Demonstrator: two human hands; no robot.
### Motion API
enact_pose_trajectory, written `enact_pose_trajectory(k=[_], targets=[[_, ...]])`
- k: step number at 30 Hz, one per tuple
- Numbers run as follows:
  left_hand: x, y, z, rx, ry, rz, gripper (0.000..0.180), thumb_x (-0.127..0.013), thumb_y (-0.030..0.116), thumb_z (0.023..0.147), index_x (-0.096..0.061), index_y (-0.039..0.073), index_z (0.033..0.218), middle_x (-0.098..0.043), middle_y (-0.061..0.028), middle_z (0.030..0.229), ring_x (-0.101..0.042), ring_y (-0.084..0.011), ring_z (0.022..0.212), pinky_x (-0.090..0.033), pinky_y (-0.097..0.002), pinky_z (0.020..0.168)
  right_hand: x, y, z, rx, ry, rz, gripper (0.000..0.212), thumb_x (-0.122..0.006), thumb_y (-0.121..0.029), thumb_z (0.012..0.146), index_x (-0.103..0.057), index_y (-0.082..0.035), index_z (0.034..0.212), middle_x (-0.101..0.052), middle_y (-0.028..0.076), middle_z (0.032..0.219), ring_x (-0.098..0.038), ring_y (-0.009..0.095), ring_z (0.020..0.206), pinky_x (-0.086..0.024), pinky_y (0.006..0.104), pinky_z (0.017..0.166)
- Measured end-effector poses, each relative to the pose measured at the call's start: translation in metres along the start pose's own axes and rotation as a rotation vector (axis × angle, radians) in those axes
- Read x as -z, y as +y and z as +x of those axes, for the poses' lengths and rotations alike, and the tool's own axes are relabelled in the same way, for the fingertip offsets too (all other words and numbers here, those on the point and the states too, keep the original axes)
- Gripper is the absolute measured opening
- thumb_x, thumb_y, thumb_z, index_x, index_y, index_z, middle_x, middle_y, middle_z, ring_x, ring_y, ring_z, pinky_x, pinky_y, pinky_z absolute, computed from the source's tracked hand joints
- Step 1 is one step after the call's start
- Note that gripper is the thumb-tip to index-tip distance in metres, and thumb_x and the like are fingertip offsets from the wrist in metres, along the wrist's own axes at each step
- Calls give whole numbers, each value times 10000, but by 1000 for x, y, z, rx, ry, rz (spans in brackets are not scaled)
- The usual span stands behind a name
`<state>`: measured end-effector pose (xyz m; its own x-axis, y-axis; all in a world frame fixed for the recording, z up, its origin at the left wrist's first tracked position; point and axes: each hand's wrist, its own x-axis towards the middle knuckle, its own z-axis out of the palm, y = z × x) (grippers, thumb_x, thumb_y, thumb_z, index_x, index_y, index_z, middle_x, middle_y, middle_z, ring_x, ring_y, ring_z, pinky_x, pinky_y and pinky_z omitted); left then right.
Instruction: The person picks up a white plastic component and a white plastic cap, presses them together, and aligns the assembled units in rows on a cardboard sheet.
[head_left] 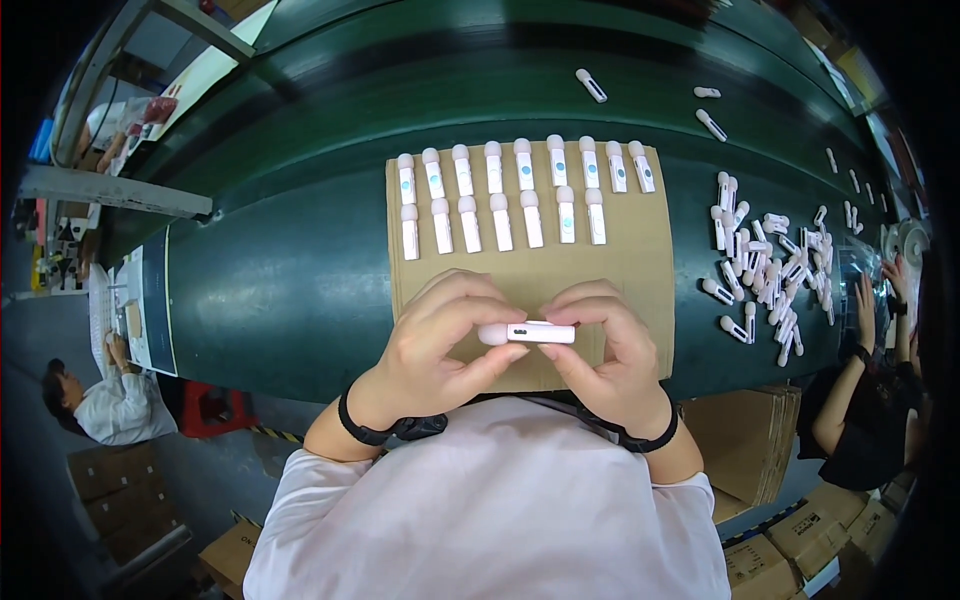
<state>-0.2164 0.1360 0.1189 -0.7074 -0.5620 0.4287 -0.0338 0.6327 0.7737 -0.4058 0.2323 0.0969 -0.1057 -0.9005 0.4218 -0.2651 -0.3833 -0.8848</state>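
Note:
Between both my hands, above the near part of a brown cardboard sheet (630, 255), is a small pale pink mini wand massager (541, 333). It lies sideways, its rounded head to the left and a side with a small dark slot facing up. My left hand (432, 335) pinches it at the head end with thumb and fingers. At the other end, my right hand (618, 338) grips the body the same way. Beyond my hands, several similar massagers stand in a far row (523, 165) and a nearer row (532, 220) on the cardboard, heads pointing away; some carry blue round marks.
A loose heap of massagers (770, 270) covers the green table (280, 290) to the right, with a few strays (591, 86) farther back. A co-worker's hand (866, 310) is at the right edge. Another person (120, 400) sits at the left. Cardboard boxes (800, 535) stand below.

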Motion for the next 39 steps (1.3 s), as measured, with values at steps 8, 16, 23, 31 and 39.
enact_pose_trajectory(k=[8,16,23,31,39], targets=[[-8,-5,4,39,-87,34,233,-773,56,745,-659,37,947,-637,-112,997,-625,-291,898,-506,-360,762,-4,-9,6,154,29,-153,284,-751,52,741,-641,-45,984,-672,104,926,-634,274,819,-506,358,722],[28,-11,-4,142,-136,128,177,-724,41,785,-654,27,948,-642,-119,1062,-618,-298,991,-494,-363,851,48,-4,-2,12,-29,-249,282,-746,64,752,-631,-5,1001,-672,131,900,-656,220,750,-513,286,661],[58,-37,-30,259,120,260,155,-695,-14,793,-650,7,939,-663,-134,1049,-635,-278,966,-491,-342,867,108,23,18,-224,-135,-545,224,-693,48,809,-605,-7,1008,-669,117,992,-673,191,802,-532,281,710],[72,-56,-46,347,281,343,95,-663,-22,835,-648,-7,928,-667,-132,1031,-636,-248,962,-499,-325,861,118,68,26,174,-256,-747,164,-691,4,817,-584,-29,937,-645,120,1055,-636,284,941,-532,357,788],[90,-74,-57,409,307,362,56,-639,-4,881,-644,-16,935,-659,-114,1035,-629,-196,946,-508,-288,839,117,71,24,199,-464,-868,159,-710,-77,808,-612,-59,932,-614,89,1127,-611,284,1006,-510,377,849]])
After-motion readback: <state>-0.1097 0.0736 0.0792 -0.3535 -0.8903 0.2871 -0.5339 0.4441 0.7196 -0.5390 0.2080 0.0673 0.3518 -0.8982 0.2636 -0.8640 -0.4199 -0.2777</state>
